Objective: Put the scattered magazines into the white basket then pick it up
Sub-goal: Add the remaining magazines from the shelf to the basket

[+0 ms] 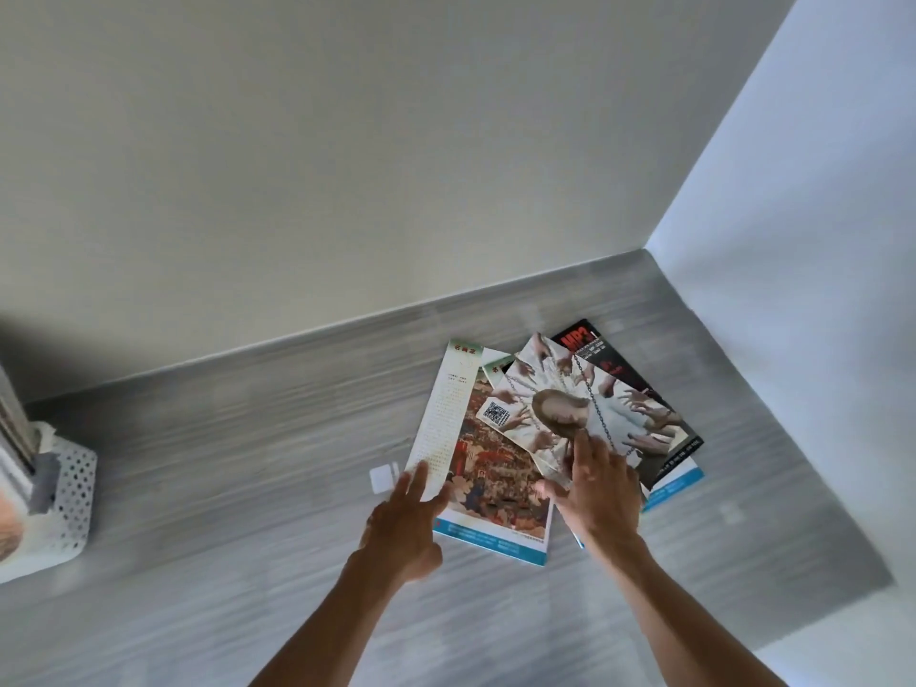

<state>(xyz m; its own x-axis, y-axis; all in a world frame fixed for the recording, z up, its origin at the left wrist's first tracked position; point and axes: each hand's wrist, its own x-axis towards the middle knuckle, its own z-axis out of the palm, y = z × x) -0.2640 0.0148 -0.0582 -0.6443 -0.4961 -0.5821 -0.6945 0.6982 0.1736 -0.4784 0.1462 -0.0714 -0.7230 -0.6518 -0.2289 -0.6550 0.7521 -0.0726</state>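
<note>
- Both hands, left (404, 518) and right (597, 493), are lying flat-fingered, gripping nothing, on overlapping glossy paper magazines (495, 438).
- Gathering is starting; next calls for carrying them toward nine o'clock, to the white perforated basket (74, 493) on the grey woodgrain desk (248, 463).

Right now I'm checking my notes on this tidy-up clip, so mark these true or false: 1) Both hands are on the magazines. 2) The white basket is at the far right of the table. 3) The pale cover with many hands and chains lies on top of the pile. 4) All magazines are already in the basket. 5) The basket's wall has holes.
1) True: the left hand and right hand rest on the magazines.
2) False: the white basket is at the far left of the table.
3) True: the pale cover lies on top.
4) False: several still lie overlapping on the table.
5) True.
</note>
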